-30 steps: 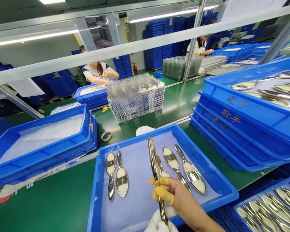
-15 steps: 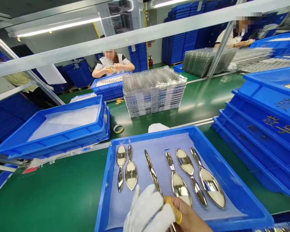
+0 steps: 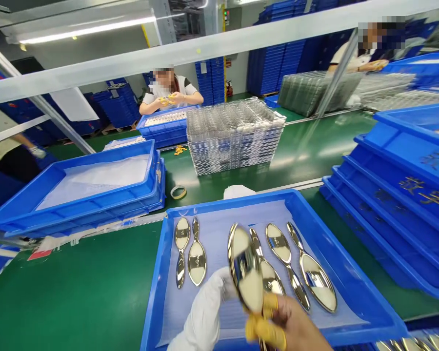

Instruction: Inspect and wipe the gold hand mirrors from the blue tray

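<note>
**Gilded piece held up over blue crate**

The right hand (image 3: pixel 292 324), in yellow finger cots (image 3: pixel 270 334), gripped a gilded spoon-shaped piece (image 3: pixel 246 268) upright at eleven o'clock, bowl facing the wearer. The white-gloved left hand (image 3: pixel 201 309) stood at nine o'clock, its hold unclear. Other gilded pieces (image 3: pixel 283 248) lay in a blue crate (image 3: pixel 156 297); setting this one down called for the gap at ten o'clock.

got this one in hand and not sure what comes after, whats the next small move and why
Probably lay the gold spoon-shaped piece in the right hand down in the gap on the film-lined blue tray, left of the other pieces. Bare film shows there, close below the piece, and the gloved left hand is beside it to steady it.
</note>
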Action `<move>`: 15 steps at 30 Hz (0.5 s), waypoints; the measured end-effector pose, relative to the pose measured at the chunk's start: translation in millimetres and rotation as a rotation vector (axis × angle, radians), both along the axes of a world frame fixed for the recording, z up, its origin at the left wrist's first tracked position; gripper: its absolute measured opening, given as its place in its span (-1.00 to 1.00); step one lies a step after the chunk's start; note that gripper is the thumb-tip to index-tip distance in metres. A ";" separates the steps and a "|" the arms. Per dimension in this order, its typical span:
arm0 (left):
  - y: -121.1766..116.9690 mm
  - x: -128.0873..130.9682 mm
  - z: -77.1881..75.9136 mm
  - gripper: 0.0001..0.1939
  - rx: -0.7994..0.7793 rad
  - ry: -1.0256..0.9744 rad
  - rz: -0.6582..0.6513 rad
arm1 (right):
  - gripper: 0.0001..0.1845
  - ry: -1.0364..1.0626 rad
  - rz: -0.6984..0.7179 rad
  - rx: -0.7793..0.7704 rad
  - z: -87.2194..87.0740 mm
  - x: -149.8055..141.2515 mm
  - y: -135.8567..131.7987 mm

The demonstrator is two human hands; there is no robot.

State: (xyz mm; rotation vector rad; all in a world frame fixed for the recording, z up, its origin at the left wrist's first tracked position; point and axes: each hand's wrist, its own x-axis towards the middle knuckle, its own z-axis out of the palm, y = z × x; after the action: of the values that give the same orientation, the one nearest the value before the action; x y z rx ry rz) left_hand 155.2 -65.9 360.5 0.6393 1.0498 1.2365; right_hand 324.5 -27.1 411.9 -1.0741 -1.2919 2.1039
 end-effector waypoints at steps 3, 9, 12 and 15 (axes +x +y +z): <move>-14.6 24.6 1.6 -0.26 0.026 -0.045 -0.165 | -0.52 -0.073 -0.322 0.070 10.0 -2.3 22.1; -21.7 49.5 23.3 -0.31 -0.124 0.078 -0.393 | -0.41 0.015 -0.496 -0.040 4.6 -0.1 24.5; -23.1 52.2 24.4 -0.40 -0.158 -0.019 -0.435 | -0.42 0.109 -0.503 -0.072 6.3 5.7 17.7; -25.4 52.9 23.9 -0.55 -0.147 -0.043 -0.466 | -0.48 0.253 -0.466 -0.142 9.0 15.3 12.8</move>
State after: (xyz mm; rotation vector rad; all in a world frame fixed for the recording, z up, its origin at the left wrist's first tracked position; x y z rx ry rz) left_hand 208.1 -91.3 384.4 0.6926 0.8822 0.7574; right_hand 339.8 -14.3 420.9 -1.0090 -0.7003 1.9129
